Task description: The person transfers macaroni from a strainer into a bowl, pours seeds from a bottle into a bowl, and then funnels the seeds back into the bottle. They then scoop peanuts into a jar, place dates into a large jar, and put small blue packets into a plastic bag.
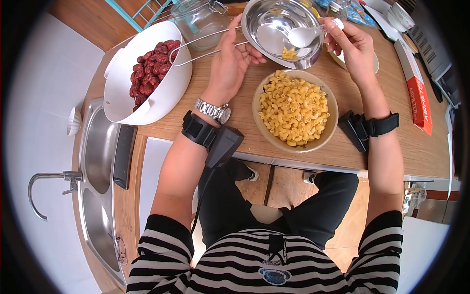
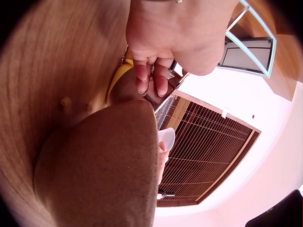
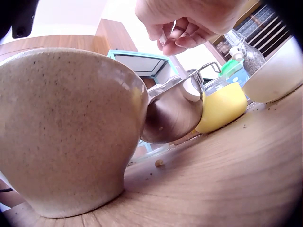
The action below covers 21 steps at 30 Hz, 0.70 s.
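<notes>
My left hand (image 1: 229, 66) holds a shiny steel bowl (image 1: 264, 36) by its long wire handle (image 1: 196, 60), the thumb by the wire and the fingers under the rim. The bowl tilts toward me, with a few pieces of macaroni (image 1: 289, 54) gathered at its low side. My right hand (image 1: 348, 43) pinches the handle of a white spoon (image 1: 302, 36), whose head is inside the steel bowl. Just below stands a speckled ceramic bowl (image 3: 71, 127) heaped with yellow macaroni (image 1: 293, 110).
A white basin (image 1: 166, 93) of red dates (image 1: 152, 68) stands left, near the steel sink (image 1: 99, 157). A glass jar (image 1: 198, 24) is behind. A yellow bowl (image 3: 222, 109) sits beyond the steel one. At right lies a red and white box (image 1: 418, 103). A stray macaroni piece (image 3: 159, 163) lies on the counter.
</notes>
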Motion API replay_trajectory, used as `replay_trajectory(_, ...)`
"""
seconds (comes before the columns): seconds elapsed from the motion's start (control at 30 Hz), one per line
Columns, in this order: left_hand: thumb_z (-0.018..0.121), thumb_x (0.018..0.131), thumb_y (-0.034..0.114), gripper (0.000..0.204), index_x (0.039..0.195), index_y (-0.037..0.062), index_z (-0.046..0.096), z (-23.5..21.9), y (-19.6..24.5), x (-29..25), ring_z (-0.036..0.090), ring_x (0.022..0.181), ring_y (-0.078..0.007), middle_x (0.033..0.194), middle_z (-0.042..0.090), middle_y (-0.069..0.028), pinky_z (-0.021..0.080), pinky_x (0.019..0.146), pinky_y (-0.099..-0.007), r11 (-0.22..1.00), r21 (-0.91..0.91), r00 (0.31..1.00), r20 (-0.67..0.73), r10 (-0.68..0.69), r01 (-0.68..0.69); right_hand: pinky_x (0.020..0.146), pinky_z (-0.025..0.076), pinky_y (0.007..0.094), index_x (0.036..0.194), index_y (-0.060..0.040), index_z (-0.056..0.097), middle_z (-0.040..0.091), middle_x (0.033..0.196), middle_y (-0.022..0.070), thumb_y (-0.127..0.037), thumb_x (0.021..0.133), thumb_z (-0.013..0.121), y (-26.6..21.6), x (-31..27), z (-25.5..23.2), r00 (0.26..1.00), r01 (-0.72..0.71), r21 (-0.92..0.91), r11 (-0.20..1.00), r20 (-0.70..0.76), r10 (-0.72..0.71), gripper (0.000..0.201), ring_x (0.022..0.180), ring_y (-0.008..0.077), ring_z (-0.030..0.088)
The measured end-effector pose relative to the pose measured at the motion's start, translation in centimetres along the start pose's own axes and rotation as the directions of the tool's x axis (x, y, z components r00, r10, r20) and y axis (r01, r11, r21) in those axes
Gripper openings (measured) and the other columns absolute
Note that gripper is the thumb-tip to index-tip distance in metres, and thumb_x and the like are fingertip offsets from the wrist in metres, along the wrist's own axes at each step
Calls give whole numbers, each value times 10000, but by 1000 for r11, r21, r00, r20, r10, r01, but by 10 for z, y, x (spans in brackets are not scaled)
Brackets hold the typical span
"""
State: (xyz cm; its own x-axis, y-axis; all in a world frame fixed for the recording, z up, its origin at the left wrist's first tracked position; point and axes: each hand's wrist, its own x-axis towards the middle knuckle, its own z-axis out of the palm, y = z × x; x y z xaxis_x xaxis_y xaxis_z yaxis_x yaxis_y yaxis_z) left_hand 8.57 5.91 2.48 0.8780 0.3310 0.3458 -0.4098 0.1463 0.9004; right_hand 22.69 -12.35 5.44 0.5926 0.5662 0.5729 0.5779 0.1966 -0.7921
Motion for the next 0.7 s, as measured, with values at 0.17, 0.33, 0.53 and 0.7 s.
replay_trajectory(0.17,265,877,409,481,1275,139,247,0,0,0,522,659,-147,696,523,-68,400,625,-238,1000,-5,1000,-3,-2,2,438,333,145,910,-30,606,526,615,-19,-207,819,517,-1,1,1,997,-80,13,997,-20,80,218,512,27,460)
replay_trajectory(0.33,263,879,402,480,1275,133,246,1,1,0,523,657,-147,690,524,-66,402,624,-241,1000,1,1000,1,4,-4,427,377,137,921,11,572,588,656,32,-171,827,488,8,2,3,919,-395,292,871,129,373,221,513,44,518)
replay_trajectory(0.53,267,879,400,481,1273,124,249,0,1,-1,522,655,-145,689,524,-66,407,620,-240,1000,-3,1000,2,7,-7,486,481,148,894,54,547,607,715,124,-126,816,484,7,3,0,856,-514,480,711,238,458,206,594,112,596)
replay_trajectory(0.7,270,878,400,482,1271,121,253,0,0,0,519,651,-144,690,524,-66,406,617,-241,1000,-15,1000,9,10,-10,494,493,140,891,60,540,607,724,136,-101,814,481,10,5,-2,835,-539,563,626,259,486,188,633,127,609)
